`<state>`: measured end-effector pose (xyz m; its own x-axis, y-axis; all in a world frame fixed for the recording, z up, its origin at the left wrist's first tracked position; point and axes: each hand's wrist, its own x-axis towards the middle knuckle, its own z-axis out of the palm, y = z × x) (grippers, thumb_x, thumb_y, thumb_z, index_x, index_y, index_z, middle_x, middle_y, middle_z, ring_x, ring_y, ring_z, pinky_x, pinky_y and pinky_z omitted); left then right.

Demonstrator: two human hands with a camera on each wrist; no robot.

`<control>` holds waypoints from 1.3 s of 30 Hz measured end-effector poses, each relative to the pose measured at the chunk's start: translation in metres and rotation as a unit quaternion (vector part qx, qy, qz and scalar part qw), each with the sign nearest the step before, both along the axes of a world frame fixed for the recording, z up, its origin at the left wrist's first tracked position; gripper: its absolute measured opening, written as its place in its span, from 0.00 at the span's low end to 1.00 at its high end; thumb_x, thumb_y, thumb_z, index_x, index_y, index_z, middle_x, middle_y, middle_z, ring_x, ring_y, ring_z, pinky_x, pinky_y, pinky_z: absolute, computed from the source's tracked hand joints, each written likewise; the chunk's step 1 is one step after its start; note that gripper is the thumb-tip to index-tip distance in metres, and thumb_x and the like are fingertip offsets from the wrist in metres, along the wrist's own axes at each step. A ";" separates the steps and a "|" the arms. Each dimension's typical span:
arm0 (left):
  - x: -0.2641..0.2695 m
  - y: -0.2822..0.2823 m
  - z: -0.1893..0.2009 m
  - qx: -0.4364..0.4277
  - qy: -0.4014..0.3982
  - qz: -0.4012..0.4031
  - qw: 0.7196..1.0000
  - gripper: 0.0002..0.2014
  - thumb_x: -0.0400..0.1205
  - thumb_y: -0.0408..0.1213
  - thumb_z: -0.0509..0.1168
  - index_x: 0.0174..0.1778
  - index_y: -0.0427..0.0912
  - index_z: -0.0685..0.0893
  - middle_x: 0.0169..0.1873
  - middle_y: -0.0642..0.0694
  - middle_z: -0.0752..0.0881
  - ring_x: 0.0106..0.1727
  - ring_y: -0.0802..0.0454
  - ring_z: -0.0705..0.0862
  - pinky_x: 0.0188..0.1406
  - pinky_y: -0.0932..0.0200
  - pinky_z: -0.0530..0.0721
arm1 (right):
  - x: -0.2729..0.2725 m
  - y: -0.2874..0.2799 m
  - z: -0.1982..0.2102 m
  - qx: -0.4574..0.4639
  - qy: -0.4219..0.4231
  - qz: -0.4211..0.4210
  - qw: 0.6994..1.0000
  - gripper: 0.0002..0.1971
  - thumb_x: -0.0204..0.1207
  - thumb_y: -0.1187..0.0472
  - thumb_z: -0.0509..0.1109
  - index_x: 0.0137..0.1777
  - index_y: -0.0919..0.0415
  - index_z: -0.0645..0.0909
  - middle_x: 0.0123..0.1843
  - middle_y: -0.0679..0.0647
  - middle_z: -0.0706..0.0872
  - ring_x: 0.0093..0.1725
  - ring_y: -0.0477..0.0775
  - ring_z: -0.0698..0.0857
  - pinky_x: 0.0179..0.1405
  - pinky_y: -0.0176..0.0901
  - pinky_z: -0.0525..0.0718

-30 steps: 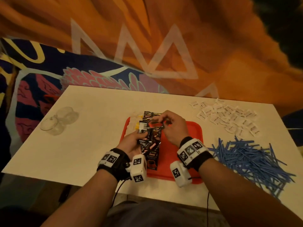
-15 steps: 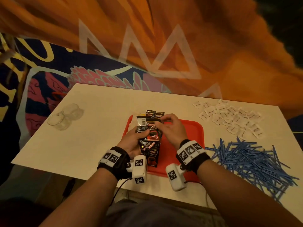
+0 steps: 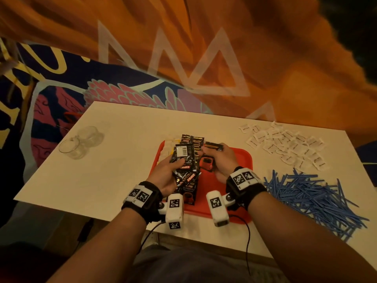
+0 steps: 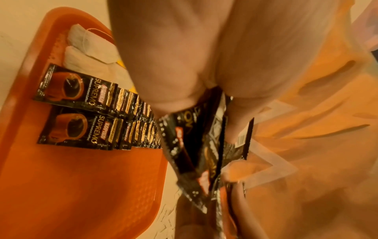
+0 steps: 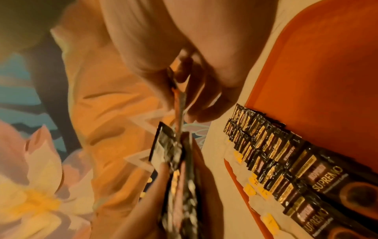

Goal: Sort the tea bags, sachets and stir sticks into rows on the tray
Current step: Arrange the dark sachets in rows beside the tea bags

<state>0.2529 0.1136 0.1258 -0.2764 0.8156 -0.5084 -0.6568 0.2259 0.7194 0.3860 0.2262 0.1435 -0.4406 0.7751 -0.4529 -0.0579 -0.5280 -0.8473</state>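
Note:
A red tray (image 3: 240, 158) lies mid-table. Two overlapping rows of black coffee sachets (image 4: 81, 129) run along its left half, with tea bags (image 4: 85, 42) in a row beside them at the tray's left edge. My left hand (image 3: 169, 170) grips a loose stack of black sachets (image 3: 184, 160) above the tray. Just right of the stack, my right hand (image 3: 220, 160) pinches a single black sachet (image 3: 213, 147) by its edge; it also shows in the right wrist view (image 5: 180, 103). Blue stir sticks (image 3: 306, 193) lie heaped on the table to the right.
A scatter of small white sachets (image 3: 285, 144) lies at the back right of the white table. Two clear glass cups (image 3: 81, 141) stand at the left. The tray's right half (image 5: 327, 64) is bare. Patterned orange fabric lies beyond the table's far edge.
My right hand has drawn one sachet off the stack and moved it right and away. My left hand has raised the stack slightly and tilted it up.

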 end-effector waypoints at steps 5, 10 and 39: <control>0.002 -0.003 -0.003 -0.010 0.035 -0.014 0.999 0.18 0.85 0.26 0.64 0.70 0.40 0.81 0.60 0.33 0.89 0.60 0.35 0.88 0.59 0.38 0.86 | 0.001 0.001 -0.001 0.078 -0.041 0.056 0.995 0.14 0.77 0.66 0.73 0.58 0.54 0.76 0.48 0.62 0.86 0.36 0.55 0.86 0.34 0.50 0.83; 0.007 -0.005 0.000 0.010 0.010 -0.017 1.000 0.16 0.86 0.29 0.62 0.70 0.39 0.81 0.61 0.32 0.87 0.58 0.36 0.87 0.64 0.36 0.81 | -0.008 -0.008 -0.013 0.193 -0.131 0.169 0.958 0.10 0.70 0.62 0.81 0.49 0.54 0.88 0.51 0.54 0.92 0.53 0.56 0.90 0.61 0.61 0.85; 0.003 -0.024 -0.004 -0.026 0.026 -0.013 0.999 0.18 0.84 0.24 0.62 0.70 0.36 0.80 0.55 0.33 0.90 0.51 0.37 0.91 0.47 0.43 0.91 | 0.017 -0.030 -0.024 0.328 -0.117 0.167 0.922 0.18 0.81 0.72 0.65 0.47 0.44 0.85 0.52 0.47 0.88 0.44 0.49 0.87 0.39 0.40 0.86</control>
<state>0.2555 0.0896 0.1221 -0.2822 0.7954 -0.5364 -0.6121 0.2812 0.7391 0.4027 0.1963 0.1191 -0.6535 0.7554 -0.0471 0.2398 0.1475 -0.9596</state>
